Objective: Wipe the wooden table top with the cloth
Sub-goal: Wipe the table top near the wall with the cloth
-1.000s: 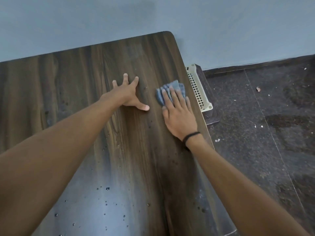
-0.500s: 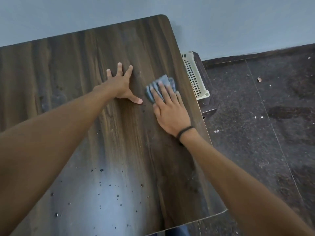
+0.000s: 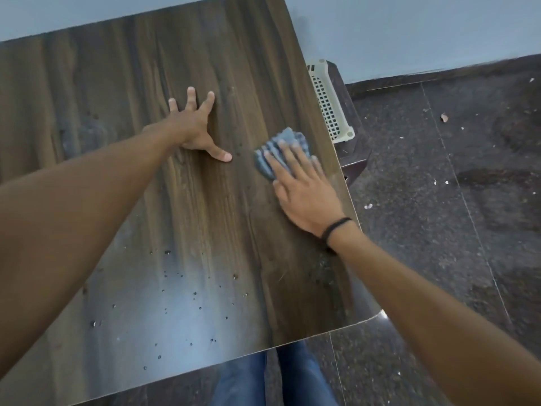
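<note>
- Pressing blue cloth (image 3: 288, 136) under straight fingers of right hand (image 3: 307, 194), flat on wooden table top (image 3: 205, 224).
- Shifted since half a second ago: cloth further from left thumb, nearer table edge beside little finger.
- Bracing with left hand (image 3: 194, 127), fingers spread, palm down.
- Droplets (image 3: 194, 293) near-side of both wrists unwiped; judged mostly undone.

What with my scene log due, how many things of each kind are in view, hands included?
hands: 2, the left hand and the right hand
cloth: 1
table: 1
basket: 1
wristband: 1
total: 6
</note>
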`<state>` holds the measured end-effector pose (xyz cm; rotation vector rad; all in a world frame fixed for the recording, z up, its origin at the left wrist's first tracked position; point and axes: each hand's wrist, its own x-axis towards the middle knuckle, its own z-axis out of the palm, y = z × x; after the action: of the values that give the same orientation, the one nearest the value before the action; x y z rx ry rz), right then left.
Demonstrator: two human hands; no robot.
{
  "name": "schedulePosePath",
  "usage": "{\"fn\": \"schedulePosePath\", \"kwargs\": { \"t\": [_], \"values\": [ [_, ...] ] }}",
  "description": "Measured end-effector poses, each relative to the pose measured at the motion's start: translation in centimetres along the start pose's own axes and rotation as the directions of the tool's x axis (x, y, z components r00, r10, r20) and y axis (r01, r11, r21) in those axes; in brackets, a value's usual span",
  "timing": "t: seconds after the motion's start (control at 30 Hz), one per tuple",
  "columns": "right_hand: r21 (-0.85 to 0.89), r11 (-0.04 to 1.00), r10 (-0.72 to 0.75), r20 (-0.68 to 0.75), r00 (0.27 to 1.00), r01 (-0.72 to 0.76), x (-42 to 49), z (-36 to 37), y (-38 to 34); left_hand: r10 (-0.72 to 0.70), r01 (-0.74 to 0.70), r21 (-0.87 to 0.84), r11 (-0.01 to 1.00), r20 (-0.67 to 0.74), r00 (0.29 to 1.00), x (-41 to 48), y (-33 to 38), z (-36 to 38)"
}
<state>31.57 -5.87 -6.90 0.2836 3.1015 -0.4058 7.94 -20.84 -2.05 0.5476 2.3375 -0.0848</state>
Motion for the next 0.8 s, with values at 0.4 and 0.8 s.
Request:
{"fn": "schedulePosePath", "kwargs": {
  "t": [0.4,0.8],
  "values": [
    [0.045,0.955,0.296,-0.059,0.953,-0.293,-5.5,0.0,-2.0,0.001,0.003,0.057,0.998,-0.078,0.997,-2.2,1.5,1.2],
    [0.077,0.914,0.403,-0.072,0.912,-0.398,-6.1,-0.1,-1.6,-0.029,0.03,0.006,1.0,-0.042,0.999,-4.8,2.6,4.4]
  ]
}}
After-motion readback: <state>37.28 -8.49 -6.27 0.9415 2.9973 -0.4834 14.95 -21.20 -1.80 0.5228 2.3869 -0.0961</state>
